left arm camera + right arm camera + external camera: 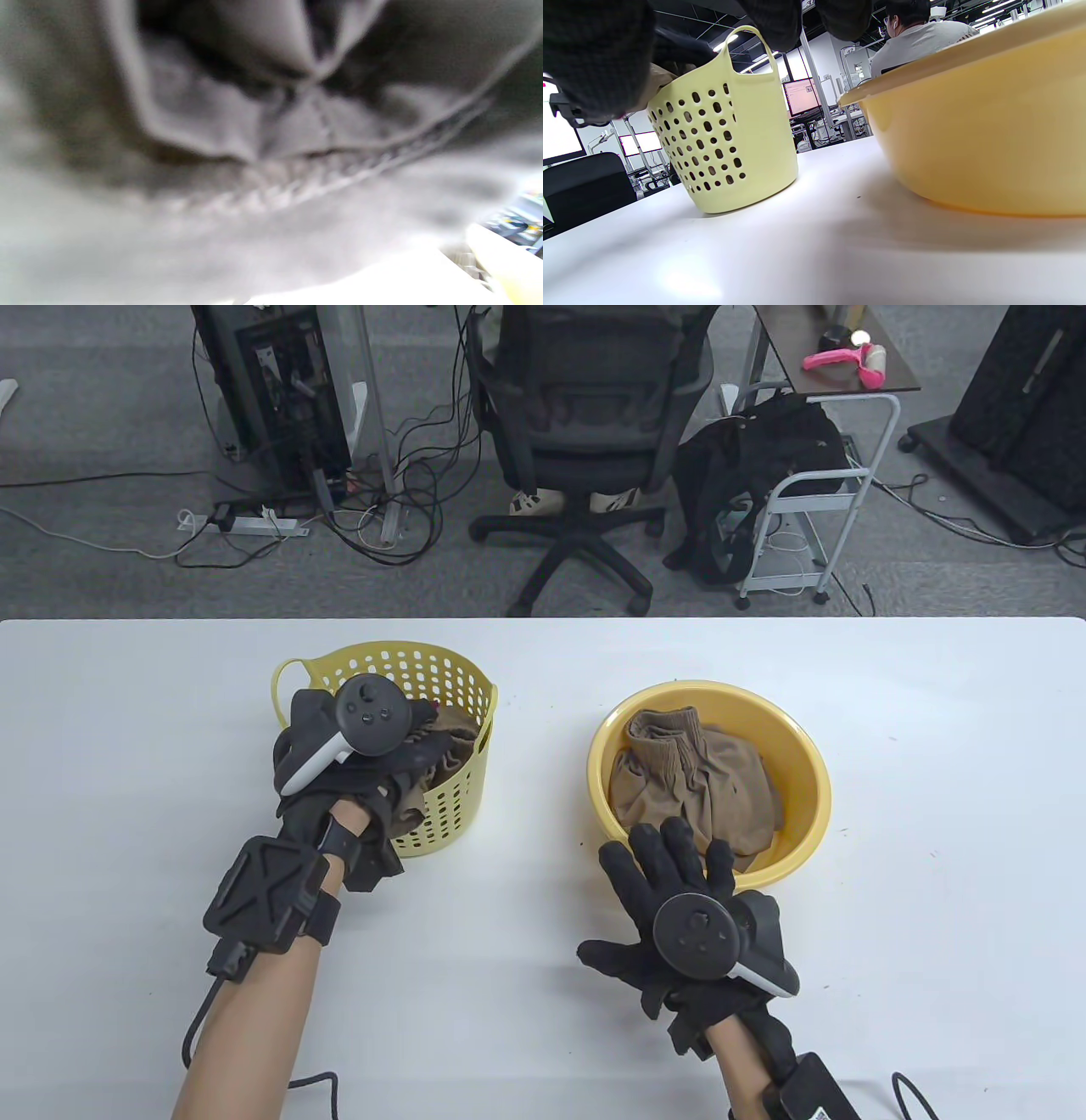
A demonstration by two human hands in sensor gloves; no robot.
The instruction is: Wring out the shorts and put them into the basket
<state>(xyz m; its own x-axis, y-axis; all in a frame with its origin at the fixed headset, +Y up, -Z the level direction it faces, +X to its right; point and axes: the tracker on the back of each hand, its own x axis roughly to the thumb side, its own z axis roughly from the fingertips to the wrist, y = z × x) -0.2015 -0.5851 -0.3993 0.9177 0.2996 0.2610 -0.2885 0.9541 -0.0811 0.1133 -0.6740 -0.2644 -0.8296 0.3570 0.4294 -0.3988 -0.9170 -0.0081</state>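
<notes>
Left hand (356,768) reaching over the near rim of the basket (454,793), fingers curled down into brown shorts (441,734) lying inside it and gripping the cloth. Part of that cloth draping over the near rim just under the wrist. Left wrist view filling almost wholly with blurred brown fabric (271,140) and a stitched seam, pressing close to the lens, with a sliver of the basket's pale rim (500,258) showing at the lower right.

Second pair of brown shorts (696,780) lying bunched in the yellow basin (797,840), to the right of the basket, the two containers standing near but apart on the white table (933,814).

Right hand (679,891) hovering flat at the basin's near rim, fingers (683,844) spread straight and holding nothing, fingertips overlapping the near edge of the cloth in the basin; whether touching it, unclear. Right wrist view looking low across the table, showing the basket (725,140) on the left, the basin wall (980,127) on the right, and dark gloved fingers (594,55) hanging in from the top.
</notes>
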